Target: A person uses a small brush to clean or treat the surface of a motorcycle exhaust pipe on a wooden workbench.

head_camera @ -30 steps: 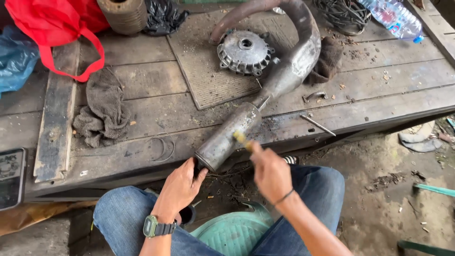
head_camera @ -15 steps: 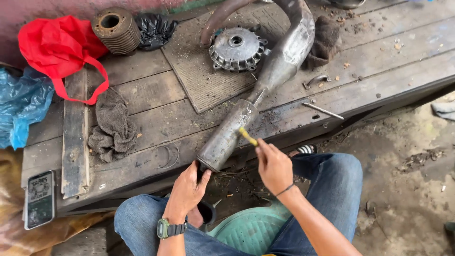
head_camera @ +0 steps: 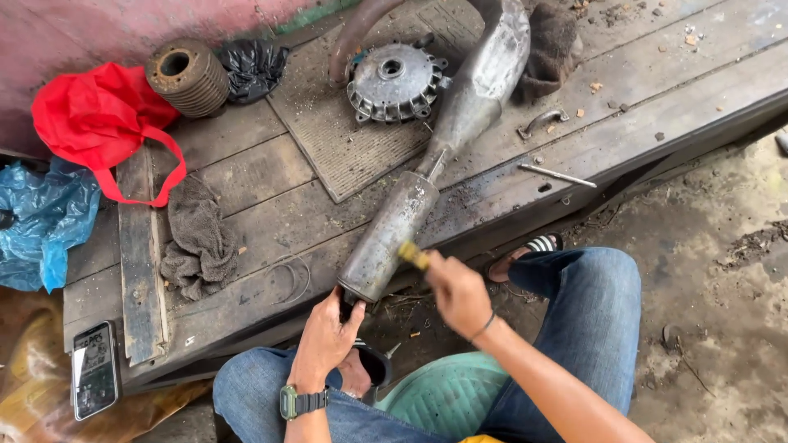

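Well left of the gripped end, a phone (head_camera: pixel 95 369), a blue bag (head_camera: pixel 41 221), a red bag (head_camera: pixel 103 123) and a grey rag (head_camera: pixel 199 239) are laid on the wooden bench (head_camera: pixel 263 180). The left hand (head_camera: pixel 324 340) is closed around the lower end of the metal exhaust pipe (head_camera: pixel 394 230), apparently so that the pipe is steadied where it overhangs the bench edge. Just right of that grip, the right hand (head_camera: pixel 455 295) is pinched on a small yellow-handled tool (head_camera: pixel 414 254) held against the pipe's side; motion blur hides its tip. Up the pipe from the grips, a finned hub (head_camera: pixel 394 82) and a ribbed mat (head_camera: pixel 345 139) lie close. Open ground is left to the right, beyond the knee.
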